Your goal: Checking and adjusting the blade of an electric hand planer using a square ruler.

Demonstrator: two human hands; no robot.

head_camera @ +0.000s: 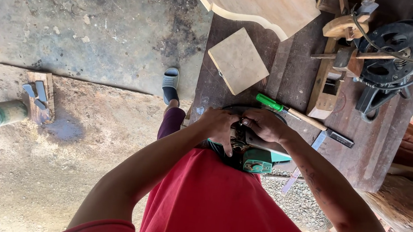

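Green-bodied power tool [256,159] sits at the near edge of a dark wooden workbench [295,73], left hand [220,126] and right hand [263,124] both curled tight over its top, work on it apparently mid-course, a square board [238,60] and green-handled screwdriver [283,109] lying untouched beyond.

Both hands grip a green power tool [256,158] at the near edge of the dark wooden workbench [290,73]: the left hand [219,125] over its body, the right hand [263,125] on top. Beyond them lie a green-handled chisel [290,110], a square wooden block [238,60] and a hand plane [326,90].
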